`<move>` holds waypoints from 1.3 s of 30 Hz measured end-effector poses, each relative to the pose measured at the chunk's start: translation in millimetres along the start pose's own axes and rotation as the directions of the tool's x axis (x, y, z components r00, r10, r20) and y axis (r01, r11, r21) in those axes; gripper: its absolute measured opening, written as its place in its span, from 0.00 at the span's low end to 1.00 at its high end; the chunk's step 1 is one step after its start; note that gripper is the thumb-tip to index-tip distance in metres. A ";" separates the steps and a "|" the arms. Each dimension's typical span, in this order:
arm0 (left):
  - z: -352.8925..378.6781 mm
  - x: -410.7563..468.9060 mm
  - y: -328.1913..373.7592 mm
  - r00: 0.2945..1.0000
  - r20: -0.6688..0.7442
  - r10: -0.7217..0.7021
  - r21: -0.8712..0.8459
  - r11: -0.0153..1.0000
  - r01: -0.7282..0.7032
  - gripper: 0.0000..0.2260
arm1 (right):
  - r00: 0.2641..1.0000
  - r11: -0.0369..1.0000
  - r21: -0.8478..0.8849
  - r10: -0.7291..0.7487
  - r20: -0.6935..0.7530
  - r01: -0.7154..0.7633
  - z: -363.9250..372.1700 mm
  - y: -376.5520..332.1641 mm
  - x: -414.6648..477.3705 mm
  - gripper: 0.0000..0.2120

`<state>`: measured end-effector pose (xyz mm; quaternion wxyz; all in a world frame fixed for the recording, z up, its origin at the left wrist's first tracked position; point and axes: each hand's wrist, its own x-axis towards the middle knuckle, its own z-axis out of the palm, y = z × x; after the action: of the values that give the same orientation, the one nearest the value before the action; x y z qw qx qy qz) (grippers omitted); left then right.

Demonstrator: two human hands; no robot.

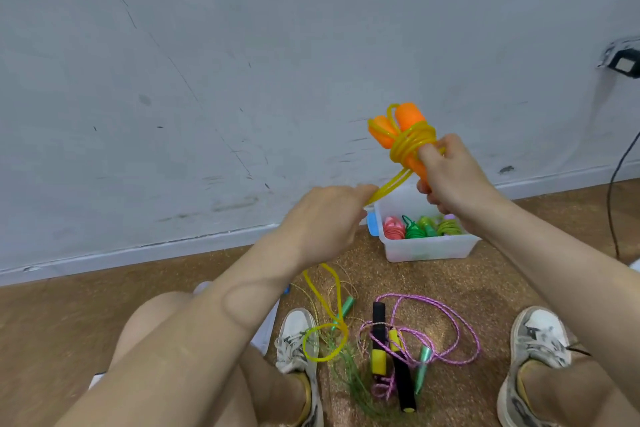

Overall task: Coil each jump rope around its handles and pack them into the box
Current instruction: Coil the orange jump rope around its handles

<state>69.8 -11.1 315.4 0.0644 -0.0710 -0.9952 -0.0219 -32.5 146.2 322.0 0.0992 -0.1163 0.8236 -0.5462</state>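
The two orange plastic handles (pixel 398 128) are up in the air, with the yellow see-through rope (pixel 412 144) wound around them. The right hand (pixel 450 177) grips the handles. The left hand (pixel 325 215) pinches the loose rope. The clear plastic box (pixel 427 246) sits on the floor by the wall, with coiled ropes inside.

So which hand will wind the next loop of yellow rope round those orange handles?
Probably the left. The left hand pinches the yellow rope just below the coils, with slack trailing to the floor, while the right hand is occupied gripping the orange handles.
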 end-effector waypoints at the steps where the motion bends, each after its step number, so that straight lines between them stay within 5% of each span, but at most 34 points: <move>1: -2.4 -1.1 0.9 0.997 -0.068 0.030 0.038 0.999 -0.028 0.14 | 0.999 0.992 -0.120 -0.042 -0.004 0.041 0.9 3.8 1.8 0.10; 6: -16.1 2.0 -13.2 0.939 -0.246 0.242 0.115 0.969 -0.219 0.07 | 0.922 0.661 -0.646 -0.316 0.221 0.382 18.9 15.9 -13.0 0.11; 12: -27.6 -0.1 -26.3 0.918 -0.288 0.272 0.026 0.961 -0.276 0.07 | 0.834 0.505 -0.668 -0.257 0.489 0.547 38.9 17.7 -38.1 0.14; 16: -30.2 -2.0 -37.5 0.941 -0.324 0.101 -0.178 0.970 -0.165 0.08 | 0.752 0.473 -0.588 -0.343 0.563 0.656 35.7 3.5 -47.5 0.13; 21: -27.9 -1.8 -42.6 0.984 -0.087 -0.158 -0.579 0.811 0.079 0.01 | 0.687 0.424 -0.541 -0.405 0.604 0.726 29.7 -8.0 -55.6 0.13; 26: -24.9 -3.0 -49.6 0.971 0.225 -0.076 -0.683 0.699 0.213 0.04 | 0.599 0.329 -0.507 -0.546 0.586 0.797 31.7 -3.8 -60.2 0.22; 28: -22.5 -4.6 -48.7 0.957 0.285 -0.048 -0.750 0.611 0.254 0.04 | 0.593 0.370 -0.468 -0.571 0.567 0.803 31.9 -3.5 -59.0 0.28; 31: -18.9 -5.1 -47.3 0.947 0.320 -0.030 -0.877 0.368 0.308 0.04 | 0.658 0.598 -0.308 -0.550 0.515 0.740 27.0 -9.7 -53.1 0.22; 35: -14.7 -2.7 -51.5 0.919 0.391 -0.052 -0.915 0.082 0.394 0.06 | 0.800 0.890 0.046 -0.430 0.419 0.454 24.6 -17.7 -47.6 0.19; 37: -13.0 -2.1 -46.5 0.909 0.400 -0.115 -0.908 0.083 0.410 0.07 | 0.870 0.930 0.195 -0.361 0.336 0.311 22.7 -23.7 -45.4 0.20; 39: -12.1 -1.6 -34.8 0.937 0.340 -0.085 -0.909 0.227 0.350 0.09 | 0.927 0.945 0.239 -0.282 0.246 0.224 20.7 -27.6 -42.8 0.23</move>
<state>67.9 -46.4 325.9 -0.1049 0.0433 -0.7757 -0.6208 16.6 130.4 341.1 0.1535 -0.2863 0.7183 -0.6152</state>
